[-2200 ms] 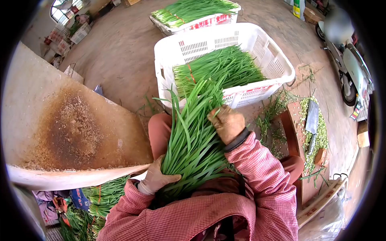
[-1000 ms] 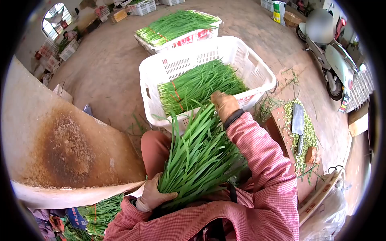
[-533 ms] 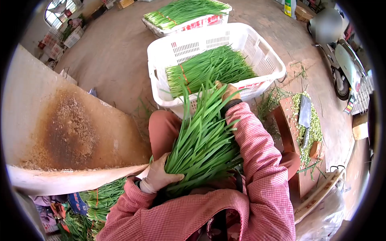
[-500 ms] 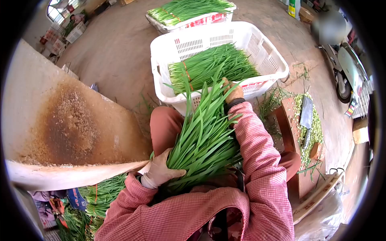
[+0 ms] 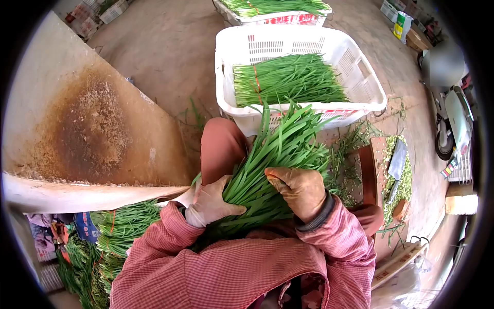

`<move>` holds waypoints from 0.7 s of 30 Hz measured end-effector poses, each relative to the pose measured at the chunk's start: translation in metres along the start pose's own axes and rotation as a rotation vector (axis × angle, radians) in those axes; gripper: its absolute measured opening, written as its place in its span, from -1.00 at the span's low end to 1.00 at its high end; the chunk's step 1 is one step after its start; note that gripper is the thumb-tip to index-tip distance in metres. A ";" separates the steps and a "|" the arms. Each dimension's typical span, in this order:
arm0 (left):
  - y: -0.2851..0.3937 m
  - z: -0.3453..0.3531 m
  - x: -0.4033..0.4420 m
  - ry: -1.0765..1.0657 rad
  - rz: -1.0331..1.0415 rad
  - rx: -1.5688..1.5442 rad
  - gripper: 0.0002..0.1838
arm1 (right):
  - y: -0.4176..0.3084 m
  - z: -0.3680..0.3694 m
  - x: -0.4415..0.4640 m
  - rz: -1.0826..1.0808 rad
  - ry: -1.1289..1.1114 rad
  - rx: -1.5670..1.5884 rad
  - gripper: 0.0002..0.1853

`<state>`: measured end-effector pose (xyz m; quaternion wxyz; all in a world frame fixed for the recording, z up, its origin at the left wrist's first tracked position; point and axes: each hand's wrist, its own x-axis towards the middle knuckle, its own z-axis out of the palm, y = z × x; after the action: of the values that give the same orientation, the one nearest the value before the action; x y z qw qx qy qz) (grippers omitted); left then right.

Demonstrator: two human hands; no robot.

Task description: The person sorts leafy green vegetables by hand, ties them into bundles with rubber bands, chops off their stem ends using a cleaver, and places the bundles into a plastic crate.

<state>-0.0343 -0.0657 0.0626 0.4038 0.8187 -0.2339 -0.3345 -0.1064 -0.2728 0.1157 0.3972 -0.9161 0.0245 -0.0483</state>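
A loose bundle of long green leaves [image 5: 278, 149] lies across my lap, its tips reaching the near rim of a white basket [image 5: 303, 108]. My left hand [image 5: 212, 202], in a pale glove, is wrapped round the bundle's left side with the thumb on top. Above the bundle's right side, my right hand [image 5: 301, 190] is closed in a pinch, its glove stained brown; whatever is between its fingertips is too small to name. Inside the basket, tied green stalks [image 5: 293, 80] lie flat with a red band near their left end.
Behind stands a second filled basket [image 5: 278, 19]. A cleaver [image 5: 398, 160] rests among chopped bits on a wooden bench [image 5: 378, 149] at the right. A stained slab [image 5: 164, 149] is at the left, more green bundles [image 5: 126, 226] below it. A scooter [image 5: 455, 123] stands far right.
My right hand has drawn back from the leaf tips near the basket to the middle of the bundle. My left hand keeps its hold. The view has shifted, moving the baskets rightward.
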 end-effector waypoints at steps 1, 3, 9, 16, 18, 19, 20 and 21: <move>0.004 0.000 -0.002 0.005 -0.010 -0.016 -0.26 | 0.003 0.005 0.005 -0.035 -0.045 -0.068 -0.78; 0.001 0.001 -0.004 0.020 -0.004 -0.025 -0.27 | 0.007 0.014 0.012 -0.082 -0.097 -0.133 -0.81; -0.002 -0.001 -0.003 -0.004 -0.012 -0.102 -0.27 | 0.018 0.021 0.010 -0.044 0.144 -0.261 -0.83; 0.010 -0.081 0.018 -0.071 -0.196 -0.783 -0.42 | 0.123 -0.041 -0.085 0.078 0.472 -0.714 0.15; 0.044 -0.109 0.038 -0.070 -0.237 -0.804 -0.50 | 0.075 0.005 -0.079 0.104 -0.025 0.530 0.21; 0.063 -0.115 0.047 -0.017 -0.191 -0.798 -0.52 | 0.053 0.013 -0.053 0.189 -0.363 0.815 0.22; 0.086 -0.115 0.054 0.032 -0.141 -0.785 -0.55 | 0.041 0.031 -0.029 0.091 -0.408 1.017 0.17; 0.109 -0.113 0.054 0.041 -0.058 -0.658 -0.41 | 0.025 0.041 -0.001 0.113 -0.371 1.260 0.06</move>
<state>0.0723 -0.1056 0.1831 0.6416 0.6572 -0.0817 -0.3870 -0.1035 -0.2602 0.0697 0.8569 -0.4988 -0.0293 0.1265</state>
